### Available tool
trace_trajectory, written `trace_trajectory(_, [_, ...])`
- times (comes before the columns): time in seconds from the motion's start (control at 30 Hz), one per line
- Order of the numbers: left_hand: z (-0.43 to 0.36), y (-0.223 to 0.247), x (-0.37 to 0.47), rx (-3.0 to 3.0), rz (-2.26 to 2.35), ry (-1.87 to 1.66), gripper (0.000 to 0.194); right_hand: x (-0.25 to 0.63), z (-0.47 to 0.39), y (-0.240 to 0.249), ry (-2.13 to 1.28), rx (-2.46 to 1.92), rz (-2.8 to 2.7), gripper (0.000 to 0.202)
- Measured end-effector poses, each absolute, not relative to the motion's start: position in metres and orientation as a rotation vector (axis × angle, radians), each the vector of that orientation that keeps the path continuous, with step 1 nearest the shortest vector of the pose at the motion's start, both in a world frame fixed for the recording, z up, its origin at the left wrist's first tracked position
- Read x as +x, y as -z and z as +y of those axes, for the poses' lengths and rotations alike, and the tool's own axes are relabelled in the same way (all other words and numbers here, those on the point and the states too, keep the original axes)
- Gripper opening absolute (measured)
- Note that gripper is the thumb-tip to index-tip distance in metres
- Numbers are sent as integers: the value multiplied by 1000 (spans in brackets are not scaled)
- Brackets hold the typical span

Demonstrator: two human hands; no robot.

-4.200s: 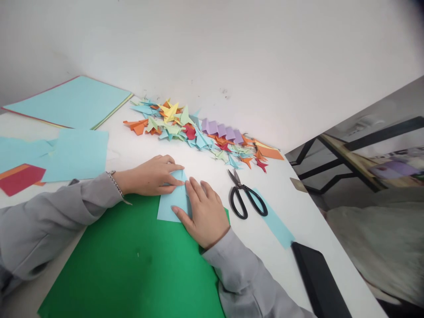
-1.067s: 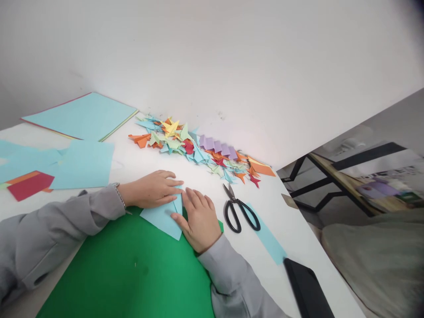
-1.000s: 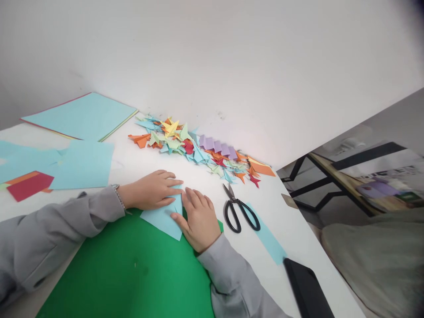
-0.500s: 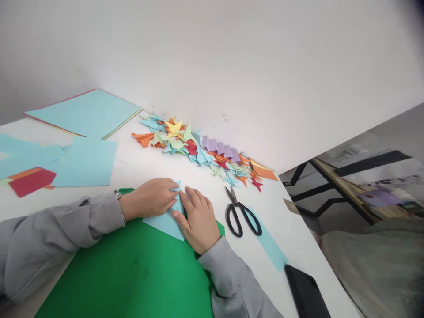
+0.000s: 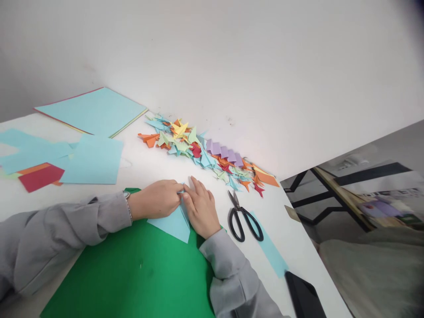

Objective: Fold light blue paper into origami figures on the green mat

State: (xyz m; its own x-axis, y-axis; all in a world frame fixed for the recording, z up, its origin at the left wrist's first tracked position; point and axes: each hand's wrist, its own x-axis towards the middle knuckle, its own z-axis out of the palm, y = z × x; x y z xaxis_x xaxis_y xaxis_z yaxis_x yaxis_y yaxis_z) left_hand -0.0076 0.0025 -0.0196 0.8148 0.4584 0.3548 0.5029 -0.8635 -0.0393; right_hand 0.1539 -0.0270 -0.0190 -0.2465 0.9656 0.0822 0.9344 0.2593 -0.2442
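Observation:
A light blue sheet of paper (image 5: 174,224), partly folded and coming to a narrow tip, lies on a green mat (image 5: 139,274). My left hand (image 5: 160,198) is closed, its curled fingertips pinching the paper near the tip. From the other side my right hand (image 5: 201,208) grips the same tip, thumb and index finger drawn in against the fold while its other fingers stretch forward. The fingers of both hands almost meet and hide most of the tip. Black-handled scissors (image 5: 239,212), blades slightly apart, lie right of my right hand.
Behind my hands spreads a pile of small folded paper planes (image 5: 180,130) with a purple pleated strip (image 5: 225,152). Left are a stack of large sheets (image 5: 92,110), blue pieces (image 5: 96,161) and a red piece (image 5: 41,176). Right are a blue strip (image 5: 273,256) and a black phone-like object (image 5: 304,293).
My right thumb has slid up toward the index finger at the paper's tip. The left fingers have curled tighter there. The whole view has shifted slightly.

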Motion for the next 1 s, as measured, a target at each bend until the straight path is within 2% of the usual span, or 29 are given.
trace_trajectory(0.2, [0, 17, -7, -2846, -764, 494, 25, 155, -16, 26, -176, -1694, -2233, 44])
trace_trajectory(0.4, [-3, 20, -11, -2870, -828, 580, 26, 169, -10, 44, -134, -1515, -1923, 37])
trace_trajectory(0.6, [-1, 24, -13, -2942, -898, 694, 23, 163, -14, 42, -93, -1467, -2146, 30])
trace_trajectory(0.73, [0, 19, -16, -2790, -1204, 871, 23, 159, -17, 36, -56, -1518, -2208, 28])
trace_trajectory(0.9, [-3, 16, -21, -2639, -1427, 768, 28, 161, -17, 35, 44, -1459, -2223, 24])
trace_trajectory(1.0, [-4, 18, -21, -2647, -1453, 734, 23, 161, -16, 36, 74, -1358, -2268, 23])
